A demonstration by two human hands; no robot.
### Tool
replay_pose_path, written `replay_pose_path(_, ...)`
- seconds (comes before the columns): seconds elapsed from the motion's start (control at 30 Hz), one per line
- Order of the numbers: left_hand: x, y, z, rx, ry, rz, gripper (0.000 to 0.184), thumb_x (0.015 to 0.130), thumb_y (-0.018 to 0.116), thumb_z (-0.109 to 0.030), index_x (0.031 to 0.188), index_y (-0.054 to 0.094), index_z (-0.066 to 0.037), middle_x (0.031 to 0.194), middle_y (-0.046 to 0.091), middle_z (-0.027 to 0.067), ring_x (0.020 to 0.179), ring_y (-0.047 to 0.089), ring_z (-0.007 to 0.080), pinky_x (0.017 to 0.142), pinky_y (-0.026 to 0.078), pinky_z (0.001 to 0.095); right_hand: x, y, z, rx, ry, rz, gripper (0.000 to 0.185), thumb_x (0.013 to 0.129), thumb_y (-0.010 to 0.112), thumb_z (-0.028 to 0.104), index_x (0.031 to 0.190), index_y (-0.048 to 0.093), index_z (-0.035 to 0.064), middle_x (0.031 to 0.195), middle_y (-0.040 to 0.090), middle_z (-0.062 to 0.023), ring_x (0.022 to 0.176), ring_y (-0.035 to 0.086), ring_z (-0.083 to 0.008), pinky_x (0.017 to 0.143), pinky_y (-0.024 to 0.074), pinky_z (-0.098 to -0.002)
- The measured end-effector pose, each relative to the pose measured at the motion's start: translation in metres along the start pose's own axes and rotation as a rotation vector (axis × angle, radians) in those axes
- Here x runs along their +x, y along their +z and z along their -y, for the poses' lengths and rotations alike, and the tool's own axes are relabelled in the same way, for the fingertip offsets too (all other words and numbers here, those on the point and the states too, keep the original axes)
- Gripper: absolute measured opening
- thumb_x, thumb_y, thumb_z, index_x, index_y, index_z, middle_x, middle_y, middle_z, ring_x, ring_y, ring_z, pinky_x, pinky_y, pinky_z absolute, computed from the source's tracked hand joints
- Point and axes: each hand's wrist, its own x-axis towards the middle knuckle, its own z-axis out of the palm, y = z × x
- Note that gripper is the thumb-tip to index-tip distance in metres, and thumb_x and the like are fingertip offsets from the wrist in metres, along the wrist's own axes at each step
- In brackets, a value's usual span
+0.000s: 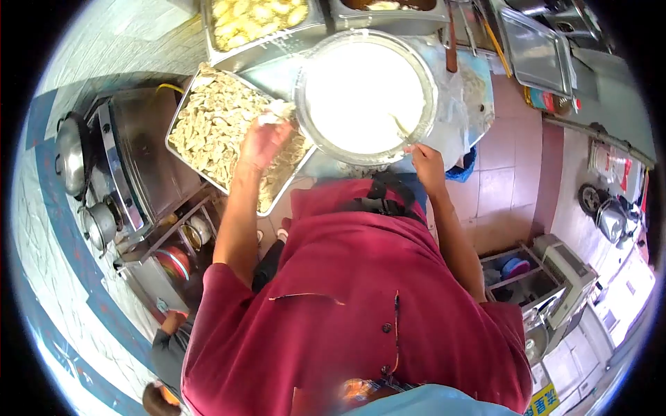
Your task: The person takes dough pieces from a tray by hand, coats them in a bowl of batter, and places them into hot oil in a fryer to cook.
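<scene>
A large round bowl of white, batter-like liquid stands in front of me. To its left, a metal tray is heaped with pale, strip-shaped pieces. My left hand is over the tray's right side, beside the bowl, its fingers closed on a pale, white-coated piece. At the bowl's lower right rim, my right hand grips the end of a thin utensil. The utensil's other end dips into the white liquid, so its kind is hidden.
Behind stand a metal pan of yellowish pieces in liquid and a pan of dark liquid. Long-handled tools lie right of the bowl, near a plastic bag. Pots line the left side. Another person's arm shows lower left.
</scene>
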Motion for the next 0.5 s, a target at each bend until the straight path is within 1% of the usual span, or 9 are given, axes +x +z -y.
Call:
replay_pose_path(0.03,0.001,0.01,0.019,0.019,-0.039,-0.01,0.035,0.087,0.068,-0.024,0.116,0.058,-0.007,0.107,0.063,0.0094,0.092,0.062,0.0202,0.084,0.055,0.0326,0.0,-0.002,-0.003,0.015,0.003,-0.003,0.029,0.091,0.053,0.022,0.095,0.071,-0.0005,0.056,0.051,-0.0052,0.054,0.047,-0.0108,0.053,0.0382,-0.0295)
replay_pose_path(0.07,0.003,0.02,0.034,0.065,-0.089,0.049,0.034,0.087,0.067,-0.022,0.117,0.058,-0.008,0.106,0.063,0.008,0.086,0.061,0.0172,0.077,0.055,0.0293,0.0,-0.004,-0.006,0.012,-0.014,-0.013,0.029,0.092,0.053,0.022,0.096,0.072,0.0003,0.056,0.049,-0.0028,0.054,0.044,-0.0092,0.052,0.0363,-0.0282)
replay_pose_path(0.13,0.013,0.033,0.065,0.136,-0.14,0.012,0.033,0.088,0.067,-0.022,0.117,0.058,-0.009,0.101,0.064,0.0039,0.077,0.059,0.0127,0.066,0.052,0.0249,-0.001,-0.005,-0.014,0.007,-0.048,-0.033,0.028,0.093,0.054,0.023,0.098,0.072,0.002,0.057,0.046,0.002,0.053,0.04,-0.006,0.049,0.0324,-0.0257)
replay_pose_path(0.23,0.027,0.057,0.097,0.346,-0.212,-0.04,0.031,0.088,0.065,-0.018,0.117,0.059,-0.009,0.085,0.063,-0.002,0.067,0.055,0.0069,0.053,0.045,0.0218,-0.002,-0.006,-0.021,-0.204,-0.155,-0.154,0.029,0.092,0.055,0.026,0.098,0.071,0.0022,0.057,0.056,-0.0072,0.051,0.053,-0.0163,0.052,0.0411,-0.0318)
replay_pose_path(0.33,0.048,0.063,0.128,0.9,-0.155,-0.11,0.03,0.089,0.062,-0.015,0.117,0.06,-0.006,0.08,0.063,-0.0019,0.064,0.052,0.0067,0.052,0.043,0.0239,-0.012,-0.006,-0.011,-0.569,-0.326,-0.382,0.029,0.091,0.055,0.029,0.09,0.07,0.0037,0.067,0.064,-0.0188,0.063,0.065,-0.0335,0.06,0.0494,-0.0417)
replay_pose_path(0.37,0.055,0.061,0.138,1.075,-0.067,-0.107,0.035,0.085,0.063,-0.016,0.117,0.061,-0.002,0.083,0.067,0.0039,0.068,0.06,0.0141,0.058,0.048,0.03,-0.014,-0.007,-0.004,-0.644,-0.278,-0.353,0.029,0.091,0.053,0.028,0.088,0.07,0.0044,0.071,0.065,-0.02,0.067,0.065,-0.0359,0.064,0.0503,-0.0443)
replay_pose_path(0.43,0.057,0.067,0.147,1.431,0.132,-0.057,0.04,0.081,0.066,-0.018,0.118,0.06,-0.002,0.09,0.07,0.0093,0.077,0.065,0.0215,0.067,0.051,0.0349,-0.016,-0.007,0.006,-0.786,-0.179,-0.294,0.028,0.09,0.05,0.025,0.084,0.069,0.0059,0.079,0.068,-0.0224,0.077,0.067,-0.0409,0.072,0.0522,-0.0497)
replay_pose_path(0.47,0.058,0.07,0.153,1.605,0.237,-0.029,0.043,0.079,0.067,-0.02,0.118,0.06,-0.002,0.094,0.071,0.012,0.081,0.068,0.0252,0.072,0.052,0.0373,-0.015,-0.004,0.005,-0.809,-0.162,-0.274,0.028,0.09,0.049,0.025,0.084,0.069,0.0063,0.079,0.068,-0.0225,0.076,0.067,-0.0413,0.073,0.0523,-0.0499)
replay_pose_path(0.5,0.048,0.09,0.149,1.714,0.115,-0.081,0.046,0.077,0.066,-0.023,0.12,0.06,-0.007,0.102,0.07,0.0167,0.094,0.068,0.0333,0.084,0.052,0.0418,-0.012,-0.001,0.004,-0.832,-0.145,-0.253,0.028,0.09,0.048,0.025,0.084,0.069,0.0066,0.079,0.068,-0.0226,0.075,0.067,-0.0416,0.073,0.0525,-0.0501)
